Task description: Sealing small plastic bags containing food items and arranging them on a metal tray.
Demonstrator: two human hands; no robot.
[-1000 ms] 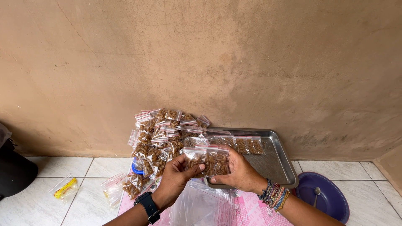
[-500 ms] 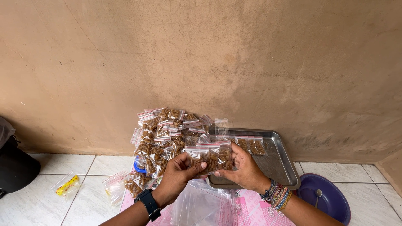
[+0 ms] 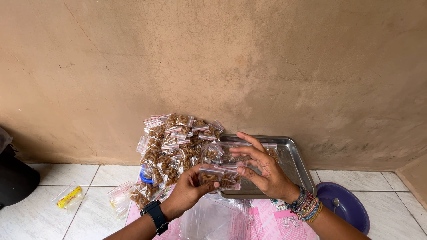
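My left hand [image 3: 189,192], with a black watch on its wrist, pinches a small clear zip bag [image 3: 220,174] filled with brown curled snack pieces. My right hand [image 3: 262,169], with several bead bracelets on its wrist, has its fingers spread just right of the bag, and its fingertips touch the bag's edge. Behind the hands lies a heap of filled zip bags [image 3: 175,149] of the same kind. A metal tray [image 3: 293,166] holds a few more bags [image 3: 271,153].
A purple lid [image 3: 344,206] lies on the tiled floor at the right. Clear plastic sheeting [image 3: 213,220] covers a pink mat [image 3: 267,222] below my hands. A small yellow packet [image 3: 69,198] lies at the left, near a dark object [image 3: 15,178]. A tan wall stands close behind.
The bag has come lower and toward me, held now mainly by my left hand. My right hand has opened its fingers and loosened from the bag.
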